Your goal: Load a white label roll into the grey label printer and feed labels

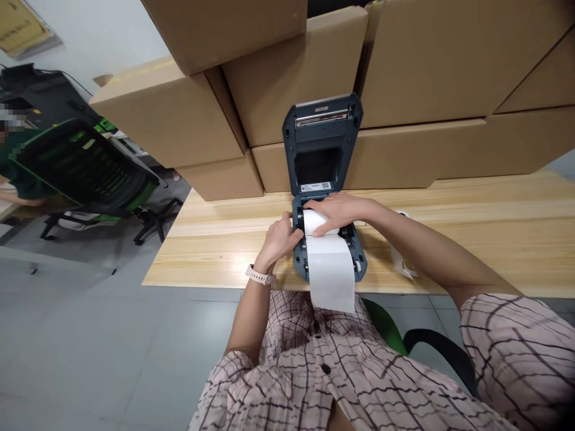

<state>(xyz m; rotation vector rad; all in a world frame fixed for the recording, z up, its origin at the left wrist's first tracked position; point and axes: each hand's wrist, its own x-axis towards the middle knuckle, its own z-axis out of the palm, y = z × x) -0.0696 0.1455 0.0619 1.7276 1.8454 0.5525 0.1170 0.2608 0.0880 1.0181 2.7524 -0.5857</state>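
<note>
A dark grey label printer [359, 254] stands on the wooden table with its lid [291, 146] raised and tilted back. Inside lies a white label roll [313, 221], and a loose strip [331, 272] runs from it over the front of the printer and past the table edge. My right hand [344, 209] reaches over the roll, its thumb on the near side and its fingers behind. My left hand [282, 239] is closed around the printer's left edge beside the roll, thumb at the inner side. Some of its fingertips are hidden.
Large cardboard boxes [404, 60] are stacked along the back of the wooden table [215, 239]. A curled white paper piece [399, 263] lies under my right forearm. At the left are a black office chair [85, 167] and another person's sleeve [27, 170].
</note>
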